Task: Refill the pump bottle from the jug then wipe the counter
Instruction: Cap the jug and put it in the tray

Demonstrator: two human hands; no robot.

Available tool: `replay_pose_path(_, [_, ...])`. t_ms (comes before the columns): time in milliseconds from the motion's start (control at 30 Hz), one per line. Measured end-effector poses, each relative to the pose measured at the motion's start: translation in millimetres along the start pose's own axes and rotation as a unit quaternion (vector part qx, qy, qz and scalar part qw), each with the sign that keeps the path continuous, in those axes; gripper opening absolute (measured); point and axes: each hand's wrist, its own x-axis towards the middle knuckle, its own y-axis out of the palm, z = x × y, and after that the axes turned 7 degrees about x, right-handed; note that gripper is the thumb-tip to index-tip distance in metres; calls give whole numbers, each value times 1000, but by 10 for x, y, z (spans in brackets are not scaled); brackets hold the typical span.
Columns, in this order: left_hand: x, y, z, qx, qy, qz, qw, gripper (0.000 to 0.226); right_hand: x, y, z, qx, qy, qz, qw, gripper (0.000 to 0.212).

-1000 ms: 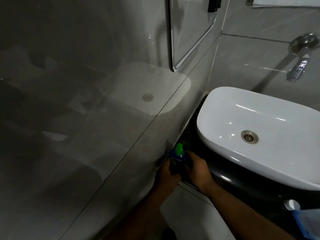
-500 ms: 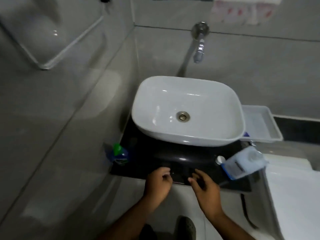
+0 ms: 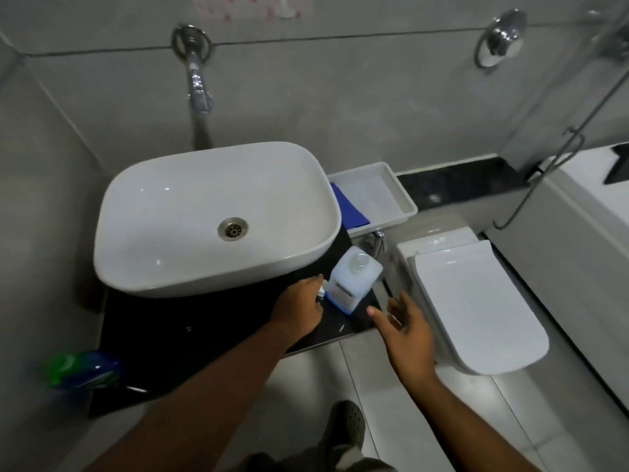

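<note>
**A:** Head view, talk me through it. Where's the jug [image 3: 354, 280]?

**B:** On the black counter [image 3: 204, 321], right corner, just beside the basin [image 3: 218, 216]. My left hand [image 3: 301, 310] curls loosely at its near left edge, by a small white cap; whether it's gripping, I can't tell. My right hand [image 3: 405, 327] is spread wide, holding nothing, near the jug's right side.

**A:** And the pump bottle [image 3: 83, 369]?

**B:** Far left of the counter, blurred. I'd say take the jug from both sides, low, and keep it level.
</note>
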Motion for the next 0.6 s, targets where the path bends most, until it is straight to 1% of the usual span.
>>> replay_pose_path(100, [156, 62, -92, 16, 11, -4, 1000, 54, 178, 26, 191, -14, -27, 38, 999, 98])
replay_pose_path(233, [323, 120, -107, 25, -18, -31, 999, 38, 368, 95, 344, -75, -83, 88, 990, 103])
replay_pose_path(300, [360, 157, -115, 36, -34, -30, 998, 31, 434, 143, 371, -83, -101, 110, 985, 95])
replay_pose_path(367, [355, 175, -112, 58, -35, -25, 997, 24, 484, 187, 370, -85, -122, 128, 980, 76])
replay_pose_path(400, [336, 169, -103, 71, -30, -25, 997, 22, 505, 203, 365, -86, -128, 133, 979, 69])
replay_pose_path(467, [287, 155, -51, 73, -19, -29, 997, 18, 545, 210, 354, -88, -128, 139, 978, 67])
replay_pose_path(533, [192, 124, -10, 43, -30, -34, 998, 14, 580, 205, 345, -89, -132, 144, 977, 67])
replay_pose_path(600, [16, 67, -37, -1, -65, -62, 996, 20, 604, 191, 334, -90, -141, 149, 975, 65])
